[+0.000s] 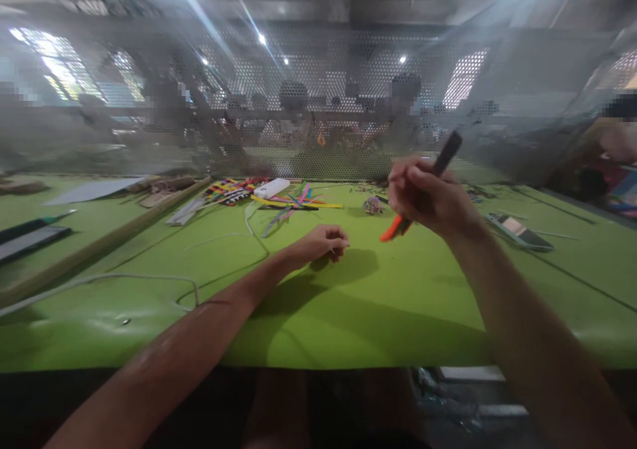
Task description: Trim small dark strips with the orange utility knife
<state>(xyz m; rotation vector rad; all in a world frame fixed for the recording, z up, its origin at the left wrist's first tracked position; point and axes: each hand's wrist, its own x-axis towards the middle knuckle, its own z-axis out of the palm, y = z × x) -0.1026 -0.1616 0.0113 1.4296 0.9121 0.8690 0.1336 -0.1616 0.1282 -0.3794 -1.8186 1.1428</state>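
Observation:
Raised above the green tabletop (398,296), my right hand (430,193) is closed around a slim black-and-orange tool (449,149). Its black end sticks up past my fingers and its orange end points down to the left; blur hides its exact kind. My left hand (326,242) is lower, near the middle of the table, with curled fingers pressed together. Whatever they pinch, if anything, is too small to make out. A little ball of multicoloured strands (372,205) lies beyond and between my hands. Farther back is a spread of coloured strips (296,203), crossing one another.
A white device (271,188) and a checkered woven piece (229,192) lie behind the left hand. A long pole (104,240) and a white cable (149,276) cross the left side. At right is a phone-like object (518,231). A perforated screen (338,124) closes the back.

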